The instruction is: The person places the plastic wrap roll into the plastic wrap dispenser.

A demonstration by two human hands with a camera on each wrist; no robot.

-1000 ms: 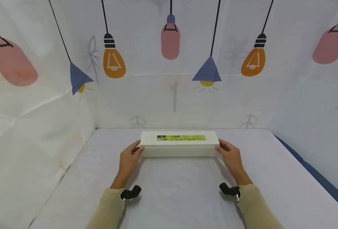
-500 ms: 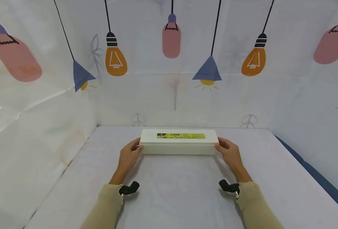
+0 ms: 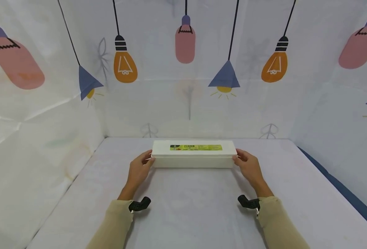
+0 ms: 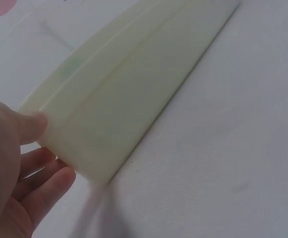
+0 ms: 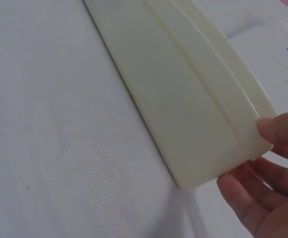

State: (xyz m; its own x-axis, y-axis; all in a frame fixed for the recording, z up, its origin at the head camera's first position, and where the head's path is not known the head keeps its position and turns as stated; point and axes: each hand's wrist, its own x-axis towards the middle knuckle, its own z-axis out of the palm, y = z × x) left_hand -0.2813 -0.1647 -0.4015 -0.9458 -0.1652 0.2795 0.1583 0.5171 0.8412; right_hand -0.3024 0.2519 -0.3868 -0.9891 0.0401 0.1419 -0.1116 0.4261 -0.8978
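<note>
A long white lidded box point(image 3: 194, 162) lies crosswise near the back of the table, its yellow-green printed label point(image 3: 196, 147) facing up. My left hand point(image 3: 138, 173) holds its left end. In the left wrist view, the thumb point(image 4: 31, 128) presses the lid's front corner while the fingers point(image 4: 52, 191) curl against the end wall below. At the opposite end my right hand point(image 3: 251, 172) grips in the same manner, its thumb point(image 5: 275, 130) at the lid's corner and fingertips point(image 5: 231, 186) under the lid's edge. The lid sits on the box, with a seam line along the front.
A white cloth covers the table point(image 3: 189, 207). White sheeting with printed lamps point(image 3: 224, 77) hangs behind and along both sides. A dark blue strip point(image 3: 342, 185) runs along the right edge. Each wrist carries a black camera mount point(image 3: 140, 204).
The head view has shifted slightly, so the scene sits a little higher in it. Both hands keep their hold at the box's ends, and the box stays in place.
</note>
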